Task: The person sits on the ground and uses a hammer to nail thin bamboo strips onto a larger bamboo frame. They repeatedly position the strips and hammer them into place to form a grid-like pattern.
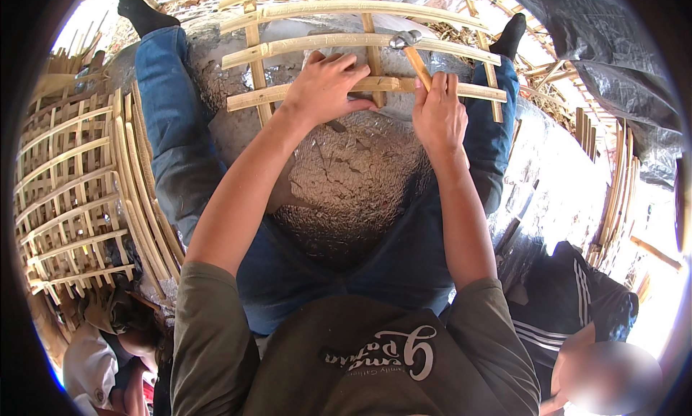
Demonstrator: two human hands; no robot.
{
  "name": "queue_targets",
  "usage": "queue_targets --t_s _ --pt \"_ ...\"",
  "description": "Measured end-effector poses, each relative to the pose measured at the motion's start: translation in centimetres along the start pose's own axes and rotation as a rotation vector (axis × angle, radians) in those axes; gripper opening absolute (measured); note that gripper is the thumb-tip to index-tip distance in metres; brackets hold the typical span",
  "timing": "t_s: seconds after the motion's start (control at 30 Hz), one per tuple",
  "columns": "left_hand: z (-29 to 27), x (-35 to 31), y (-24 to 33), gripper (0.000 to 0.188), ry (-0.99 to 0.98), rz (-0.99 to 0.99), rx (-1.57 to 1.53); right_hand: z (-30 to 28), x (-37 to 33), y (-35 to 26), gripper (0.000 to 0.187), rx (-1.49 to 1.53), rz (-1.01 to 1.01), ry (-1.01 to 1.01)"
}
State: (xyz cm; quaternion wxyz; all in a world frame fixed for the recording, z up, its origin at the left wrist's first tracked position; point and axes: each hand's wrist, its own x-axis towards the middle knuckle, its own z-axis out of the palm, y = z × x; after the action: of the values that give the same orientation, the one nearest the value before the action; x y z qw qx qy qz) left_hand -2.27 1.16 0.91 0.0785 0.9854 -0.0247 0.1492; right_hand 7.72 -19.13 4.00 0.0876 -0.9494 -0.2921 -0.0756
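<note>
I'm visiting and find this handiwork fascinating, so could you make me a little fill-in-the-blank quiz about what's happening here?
1. The right hand grips the handle of a ____, while the left hand is at a pale slat.
2. The person's jeans are ____.
3. A large lattice panel shows near the picture's ____ edge.

Missing words: hammer; blue; left.

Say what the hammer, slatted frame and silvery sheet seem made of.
Hammer: metal head, judging by its gray shine; handle probably wood, tan and smooth.
Slatted frame: likely bamboo or wood, bare, pale strips.
Silvery sheet: perhaps foil or metallized plastic, given its glossy, crinkled reflections.
</note>
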Motion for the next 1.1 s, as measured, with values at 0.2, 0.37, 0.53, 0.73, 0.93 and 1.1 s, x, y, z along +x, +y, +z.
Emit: queue_targets --t_s 0.2,0.37,0.53,0.73,0.93,1.1 --pt "-0.1 0.0 0.2 0.078 -0.005 -0.006 -0.036 0.0 0.1 -0.1 0.035 -0.008 0.016 -0.018" --pt "0.4 -0.2 -0.1 0.087 0.042 -0.008 -0.026 0.3 0.1 0.0 0.033 0.0 0.005 -0.011" --pt "-1.4 0.5 1.3 0.092 -0.107 -0.09 0.0 0.3 0.0 0.1 0.032 -0.009 0.014 -0.012" --pt "-1.8 1.4 2.3 0.093 -0.22 -0.156 0.075 0.5 0.0 0.2 0.032 -0.004 0.0 0.002" --pt "-1.3 1.1 2.2 0.082 -0.176 -0.121 0.107 0.5 0.0 0.1 0.032 0.008 -0.001 0.005" --pt "-1.6 1.4 2.4 0.083 -0.219 -0.123 0.091 0.6 0.0 0.2 0.033 0.0 0.003 0.018"
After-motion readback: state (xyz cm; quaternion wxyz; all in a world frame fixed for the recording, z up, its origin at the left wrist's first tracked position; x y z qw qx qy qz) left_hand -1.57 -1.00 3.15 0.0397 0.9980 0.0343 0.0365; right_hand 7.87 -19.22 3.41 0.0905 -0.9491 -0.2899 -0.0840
